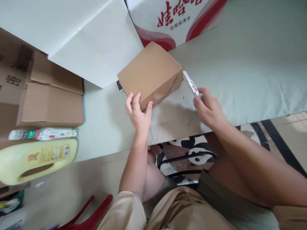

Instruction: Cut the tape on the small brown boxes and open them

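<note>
A plain brown cardboard box (151,72) rests on the pale green cloth. My left hand (139,115) grips its near left corner, fingertips on top and thumb against the front side. In my right hand (209,108) is a white utility knife (191,84), pointing up and left. Its tip is close to the box's right corner; whether it touches I cannot tell. Strips of tape shine on the box's front side. A small dark-faced object with a white edge (119,85) sticks out from behind the box's left side.
Behind stands a white and red water carton (177,22), beside a large white block-like surface (96,48). At left are brown cartons (51,103), a clear bottle (45,134) and a yellow jug (40,159). The cloth-covered table (259,80) ends just before my lap.
</note>
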